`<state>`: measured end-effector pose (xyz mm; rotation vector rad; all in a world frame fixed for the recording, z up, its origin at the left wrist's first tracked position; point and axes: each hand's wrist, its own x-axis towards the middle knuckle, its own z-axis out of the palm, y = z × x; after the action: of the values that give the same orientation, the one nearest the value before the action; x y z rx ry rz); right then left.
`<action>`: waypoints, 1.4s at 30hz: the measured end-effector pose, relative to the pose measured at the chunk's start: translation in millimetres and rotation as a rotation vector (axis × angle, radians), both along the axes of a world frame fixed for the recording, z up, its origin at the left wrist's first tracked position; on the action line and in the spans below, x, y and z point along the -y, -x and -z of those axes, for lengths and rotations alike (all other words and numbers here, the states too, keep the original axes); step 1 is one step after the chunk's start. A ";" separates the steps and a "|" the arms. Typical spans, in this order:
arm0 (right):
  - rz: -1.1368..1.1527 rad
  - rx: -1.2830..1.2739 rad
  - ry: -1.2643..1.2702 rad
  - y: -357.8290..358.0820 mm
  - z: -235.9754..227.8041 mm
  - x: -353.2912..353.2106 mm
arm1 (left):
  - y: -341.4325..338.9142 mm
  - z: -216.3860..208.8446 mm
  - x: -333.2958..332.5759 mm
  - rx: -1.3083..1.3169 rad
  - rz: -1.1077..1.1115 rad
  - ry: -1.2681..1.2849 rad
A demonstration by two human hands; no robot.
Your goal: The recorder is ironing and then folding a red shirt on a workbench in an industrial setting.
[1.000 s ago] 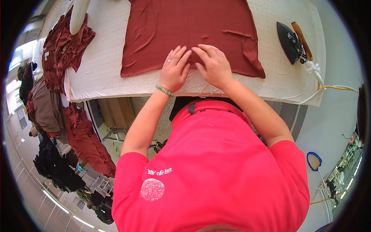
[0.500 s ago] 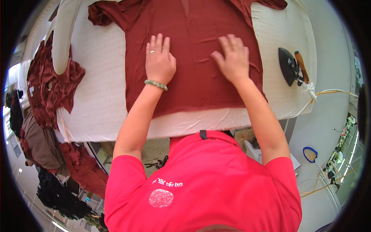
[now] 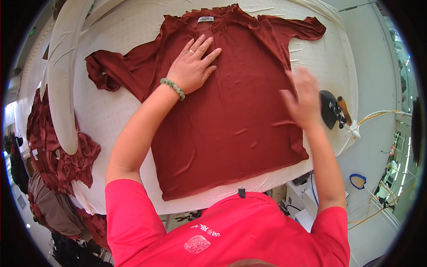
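Observation:
A dark red blouse (image 3: 235,120) with a ruffled collar and short sleeves is spread flat on a white padded ironing table (image 3: 120,115). My left hand (image 3: 192,65) lies on its upper chest below the collar, fingers spread, wearing a ring and a bead bracelet. Over the blouse's right edge is my right hand (image 3: 303,98), blurred by motion, thumb apart from the fingers and nothing visible in it. An iron (image 3: 330,110) with a black soleplate and wooden handle rests just right of that hand. A few creases cross the blouse's lower part.
A padded white sleeve board (image 3: 64,84) reaches over the table's left side. Crumpled dark red garments (image 3: 55,151) lie beneath it, with more clothes (image 3: 53,202) piled lower left. The iron's cord (image 3: 378,115) runs off right, and a blue-rimmed object (image 3: 357,181) sits right of the table.
The collar and whole sleeves of the blouse have come into view. My left hand has moved up toward the collar; my right hand has shifted right to the blouse's edge.

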<state>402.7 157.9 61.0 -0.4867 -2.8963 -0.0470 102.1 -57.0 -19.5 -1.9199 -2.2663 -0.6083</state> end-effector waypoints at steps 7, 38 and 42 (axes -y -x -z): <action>0.618 0.051 -0.120 -161.8 -8.7 -112.5 | 60.9 4.9 -43.9 -0.155 0.025 -0.090; 0.587 0.212 1.343 139.6 -47.4 103.8 | 103.7 19.3 -64.4 0.109 0.151 -0.128; 0.599 0.229 1.360 136.9 -51.1 102.5 | 106.7 25.4 -64.4 0.085 0.170 -0.104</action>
<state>265.8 55.4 112.0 -1.5431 -2.3814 1.8901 -4.6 7.4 -44.9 -2.0871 -2.0862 -0.8259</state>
